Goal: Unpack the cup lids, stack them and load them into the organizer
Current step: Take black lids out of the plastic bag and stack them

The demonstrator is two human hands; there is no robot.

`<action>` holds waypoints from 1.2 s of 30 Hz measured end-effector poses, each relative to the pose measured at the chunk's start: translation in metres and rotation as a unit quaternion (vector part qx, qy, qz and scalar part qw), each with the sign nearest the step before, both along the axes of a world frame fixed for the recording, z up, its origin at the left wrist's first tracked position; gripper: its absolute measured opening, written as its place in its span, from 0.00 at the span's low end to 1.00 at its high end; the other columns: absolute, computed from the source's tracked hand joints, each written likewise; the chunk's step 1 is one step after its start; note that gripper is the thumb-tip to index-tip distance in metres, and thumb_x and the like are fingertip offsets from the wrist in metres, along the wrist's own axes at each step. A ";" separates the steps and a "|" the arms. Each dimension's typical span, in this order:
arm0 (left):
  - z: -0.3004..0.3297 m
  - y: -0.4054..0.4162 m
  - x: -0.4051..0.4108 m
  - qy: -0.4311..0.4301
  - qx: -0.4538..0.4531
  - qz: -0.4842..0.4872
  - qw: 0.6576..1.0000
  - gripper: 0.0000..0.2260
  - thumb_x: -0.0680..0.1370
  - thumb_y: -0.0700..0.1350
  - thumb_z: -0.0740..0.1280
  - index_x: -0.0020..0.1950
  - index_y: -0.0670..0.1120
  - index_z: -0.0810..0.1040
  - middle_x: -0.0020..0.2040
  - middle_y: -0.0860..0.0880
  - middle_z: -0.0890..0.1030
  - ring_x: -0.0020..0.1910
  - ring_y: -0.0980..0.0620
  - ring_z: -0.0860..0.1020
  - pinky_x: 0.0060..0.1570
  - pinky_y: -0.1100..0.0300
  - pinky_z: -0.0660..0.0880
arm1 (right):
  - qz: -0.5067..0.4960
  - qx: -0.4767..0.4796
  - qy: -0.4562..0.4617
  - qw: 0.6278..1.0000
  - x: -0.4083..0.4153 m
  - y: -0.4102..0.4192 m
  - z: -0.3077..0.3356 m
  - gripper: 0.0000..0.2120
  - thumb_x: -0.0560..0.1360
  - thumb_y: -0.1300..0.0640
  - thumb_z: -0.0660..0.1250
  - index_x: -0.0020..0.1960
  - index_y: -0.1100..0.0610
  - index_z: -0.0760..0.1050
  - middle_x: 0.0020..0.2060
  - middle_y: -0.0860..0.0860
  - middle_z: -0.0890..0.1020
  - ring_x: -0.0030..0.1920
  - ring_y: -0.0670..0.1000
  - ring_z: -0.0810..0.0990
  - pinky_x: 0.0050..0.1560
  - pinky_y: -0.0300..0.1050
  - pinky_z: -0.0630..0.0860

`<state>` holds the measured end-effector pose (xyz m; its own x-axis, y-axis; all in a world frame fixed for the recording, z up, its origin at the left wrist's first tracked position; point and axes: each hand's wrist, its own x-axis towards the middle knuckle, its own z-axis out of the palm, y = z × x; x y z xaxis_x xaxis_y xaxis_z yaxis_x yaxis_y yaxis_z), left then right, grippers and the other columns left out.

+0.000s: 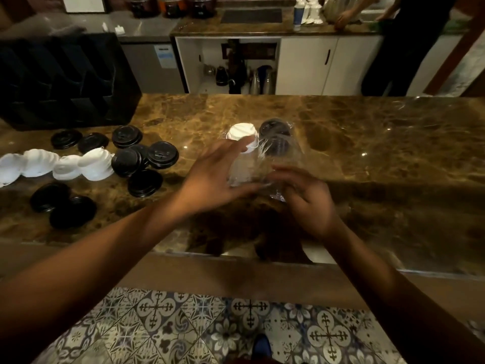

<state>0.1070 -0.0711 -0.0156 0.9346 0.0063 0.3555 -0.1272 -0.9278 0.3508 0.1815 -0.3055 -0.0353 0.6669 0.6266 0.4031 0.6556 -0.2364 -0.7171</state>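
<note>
A clear plastic bag [252,166] lies on the marble counter [367,143] between my hands. Inside it sit white lids [242,134] and black lids [275,130]. My left hand [210,177] holds the bag from the left with fingers stretched along it. My right hand [307,198] grips the bag's near end, fingers curled; both hands are blurred. Loose white lids [65,164] and black lids [136,153] lie scattered on the counter's left. The black organizer [65,80] stands at the far left.
More black lids [63,203] lie near the counter's front left edge. A person [404,43] stands at the back counter on the right. Patterned floor tiles [183,324] show below the counter edge.
</note>
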 end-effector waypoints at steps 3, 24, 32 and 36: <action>-0.004 -0.003 0.003 0.035 0.024 -0.001 0.999 0.42 0.74 0.64 0.73 0.82 0.53 0.60 0.72 0.49 0.74 0.72 0.45 0.69 0.68 0.46 0.70 | -0.006 0.066 0.047 0.997 0.007 0.009 0.006 0.17 0.80 0.66 0.62 0.61 0.53 0.84 0.65 0.46 0.83 0.69 0.43 0.78 0.70 0.43 0.74; 0.026 0.002 0.029 -0.072 0.127 -0.017 0.989 0.20 0.81 0.40 0.58 0.70 0.50 0.79 0.63 0.39 0.76 0.49 0.40 0.77 0.38 0.44 0.78 | 0.026 0.088 0.116 0.989 0.038 0.007 0.038 0.29 0.85 0.63 0.63 0.83 0.56 0.59 0.74 0.42 0.73 0.71 0.41 0.76 0.69 0.42 0.76; 0.042 0.011 0.034 -0.078 0.133 0.022 0.988 0.20 0.80 0.36 0.64 0.72 0.42 0.77 0.56 0.39 0.78 0.50 0.39 0.77 0.38 0.44 0.77 | 0.006 -0.074 0.050 0.996 0.050 0.029 0.038 0.31 0.83 0.56 0.65 0.83 0.53 0.59 0.76 0.49 0.72 0.74 0.49 0.72 0.72 0.43 0.70; 0.045 0.019 0.038 -0.074 0.126 0.009 0.989 0.21 0.82 0.44 0.67 0.75 0.45 0.74 0.59 0.43 0.76 0.53 0.44 0.77 0.42 0.47 0.77 | 0.007 -0.203 0.044 0.978 0.061 0.062 0.047 0.26 0.84 0.58 0.63 0.81 0.56 0.66 0.75 0.56 0.74 0.74 0.55 0.72 0.68 0.37 0.65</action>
<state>0.1454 -0.0523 0.0292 0.8726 -0.0840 0.4812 -0.1429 -0.9859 0.0869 0.2420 -0.2439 0.0113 0.6775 0.7330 0.0606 0.6010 -0.5042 -0.6201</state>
